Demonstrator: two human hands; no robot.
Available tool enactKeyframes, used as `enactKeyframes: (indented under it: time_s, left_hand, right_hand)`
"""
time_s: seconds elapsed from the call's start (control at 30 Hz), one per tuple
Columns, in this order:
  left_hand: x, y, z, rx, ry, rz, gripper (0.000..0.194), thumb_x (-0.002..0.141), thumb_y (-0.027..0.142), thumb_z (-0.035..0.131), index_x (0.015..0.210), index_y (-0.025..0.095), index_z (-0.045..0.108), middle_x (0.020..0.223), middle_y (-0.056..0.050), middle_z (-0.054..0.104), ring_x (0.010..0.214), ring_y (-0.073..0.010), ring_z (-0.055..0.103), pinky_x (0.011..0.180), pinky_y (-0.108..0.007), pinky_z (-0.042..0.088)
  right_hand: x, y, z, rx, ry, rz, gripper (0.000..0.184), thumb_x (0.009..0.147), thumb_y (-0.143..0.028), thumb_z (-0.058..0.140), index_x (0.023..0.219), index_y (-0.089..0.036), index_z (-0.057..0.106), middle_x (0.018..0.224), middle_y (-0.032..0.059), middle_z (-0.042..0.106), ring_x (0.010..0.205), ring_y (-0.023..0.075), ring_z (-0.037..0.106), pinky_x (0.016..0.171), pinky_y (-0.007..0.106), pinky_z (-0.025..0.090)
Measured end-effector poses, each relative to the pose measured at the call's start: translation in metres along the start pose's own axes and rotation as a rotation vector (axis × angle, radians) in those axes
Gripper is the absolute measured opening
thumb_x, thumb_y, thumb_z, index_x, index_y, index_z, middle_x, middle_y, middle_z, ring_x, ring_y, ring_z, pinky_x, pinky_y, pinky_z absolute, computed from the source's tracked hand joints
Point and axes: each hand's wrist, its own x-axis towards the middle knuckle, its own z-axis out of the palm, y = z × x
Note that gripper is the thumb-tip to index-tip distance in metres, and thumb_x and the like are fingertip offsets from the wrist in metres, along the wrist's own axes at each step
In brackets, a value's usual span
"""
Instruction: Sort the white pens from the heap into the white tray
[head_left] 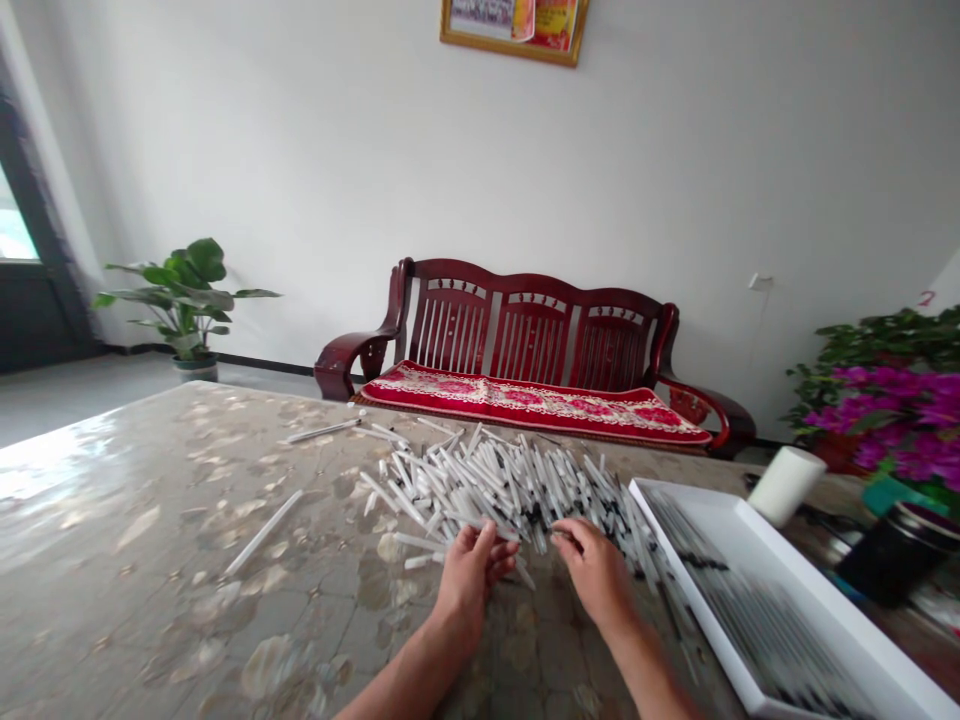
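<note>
A large loose pile of slim white pen-like sticks (487, 470), some with dark ends, lies on the table in front of both hands. My left hand (469, 575) is at the pile's near edge, its thumb and fingers closed on a white pen-like stick. Just right of it, my right hand (592, 570) pinches something small and dark between thumb and fingertips; blur and the fingers hide what it is. Beside my right forearm is a shallow white box (757, 530) holding rows of slim clear sticks with dark ends.
One single white stick (264, 532) lies apart at the left on the patterned table (150, 560). A white roll (787, 485), a dark cup (896, 555) and purple flowers (892, 410) stand at the right. Beyond the table is a red wooden bench (532, 330).
</note>
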Motion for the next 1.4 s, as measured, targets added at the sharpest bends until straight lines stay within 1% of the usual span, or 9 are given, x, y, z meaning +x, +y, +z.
enactKeyframes:
  time_s: [0.1,0.3,0.47,0.67,0.83,1.0,1.17,1.3,1.4]
  left_hand:
    - [0.003,0.004,0.001,-0.038,0.032,0.022,0.028,0.075,0.028,0.082,0.071,0.017,0.056,0.064,0.0,0.068,0.06,-0.013,0.07,0.055,-0.021,0.056]
    - [0.003,0.004,0.001,-0.015,0.032,0.015,0.025,0.076,0.026,0.08,0.073,0.017,0.057,0.065,0.0,0.067,0.059,-0.014,0.069,0.052,-0.022,0.056]
    - [0.002,0.005,0.001,-0.012,0.029,0.009,0.026,0.076,0.027,0.08,0.071,0.017,0.057,0.064,0.001,0.067,0.059,-0.0132,0.068,0.052,-0.022,0.055]
    - [0.003,0.004,0.0,-0.01,0.023,0.001,0.027,0.075,0.029,0.081,0.071,0.017,0.058,0.064,0.0,0.067,0.06,-0.0132,0.068,0.053,-0.022,0.055]
    - [0.004,0.004,-0.001,-0.018,0.02,0.009,0.031,0.071,0.031,0.084,0.07,0.017,0.057,0.063,0.001,0.067,0.06,-0.0139,0.069,0.054,-0.022,0.055]
    - [0.004,0.003,-0.001,-0.018,0.01,0.017,0.03,0.071,0.032,0.084,0.07,0.017,0.058,0.064,0.0,0.067,0.061,-0.0142,0.069,0.055,-0.022,0.055]
    - [0.003,0.004,0.0,-0.019,0.011,0.008,0.027,0.074,0.029,0.083,0.071,0.017,0.058,0.065,0.0,0.068,0.061,-0.014,0.07,0.055,-0.022,0.056]
    - [0.002,0.005,0.003,-0.026,0.012,-0.008,0.023,0.077,0.024,0.08,0.071,0.016,0.059,0.065,-0.001,0.069,0.061,-0.0136,0.07,0.056,-0.021,0.057]
    - [0.001,0.005,0.003,-0.028,0.009,-0.017,0.019,0.08,0.021,0.077,0.073,0.016,0.059,0.065,-0.002,0.069,0.061,-0.0137,0.07,0.057,-0.021,0.057]
  right_hand:
    - [0.006,-0.003,-0.002,-0.329,-0.045,-0.082,0.036,0.089,-0.016,0.047,0.11,-0.028,0.074,0.101,0.0057,0.07,0.092,0.0206,0.068,0.075,0.027,0.048]
    - [0.009,-0.016,0.005,-0.624,-0.16,-0.131,0.039,0.095,-0.013,0.043,0.114,-0.027,0.074,0.101,0.0074,0.069,0.095,0.0208,0.066,0.078,0.027,0.047]
    - [0.005,-0.023,0.004,-0.633,-0.186,-0.06,0.031,0.092,-0.012,0.048,0.106,-0.024,0.074,0.103,0.0068,0.07,0.102,0.0215,0.064,0.084,0.028,0.045]
    - [0.004,-0.024,0.003,-0.613,-0.186,0.033,0.023,0.094,-0.018,0.052,0.106,-0.023,0.071,0.105,0.0066,0.07,0.102,0.0221,0.065,0.081,0.028,0.046]
    - [0.004,-0.019,0.005,-0.617,-0.179,-0.034,0.02,0.092,-0.015,0.053,0.094,-0.023,0.072,0.099,0.0064,0.07,0.098,0.0221,0.066,0.081,0.028,0.046]
    - [0.0,-0.015,0.007,-0.632,-0.133,-0.098,0.022,0.09,-0.01,0.052,0.09,-0.023,0.07,0.094,0.0066,0.07,0.092,0.0227,0.068,0.076,0.029,0.047]
    - [-0.004,-0.016,0.008,-0.456,-0.026,-0.077,0.029,0.086,-0.007,0.047,0.094,-0.023,0.07,0.093,0.0065,0.071,0.087,0.022,0.069,0.074,0.029,0.05]
    - [-0.008,-0.023,0.011,-0.037,0.057,-0.088,0.025,0.085,-0.015,0.047,0.09,-0.022,0.071,0.091,0.0062,0.072,0.087,0.0207,0.07,0.078,0.029,0.054]
    - [-0.01,-0.028,0.017,0.224,0.061,-0.033,0.02,0.083,-0.023,0.053,0.094,-0.021,0.07,0.089,0.0064,0.074,0.081,0.0204,0.071,0.073,0.029,0.056]
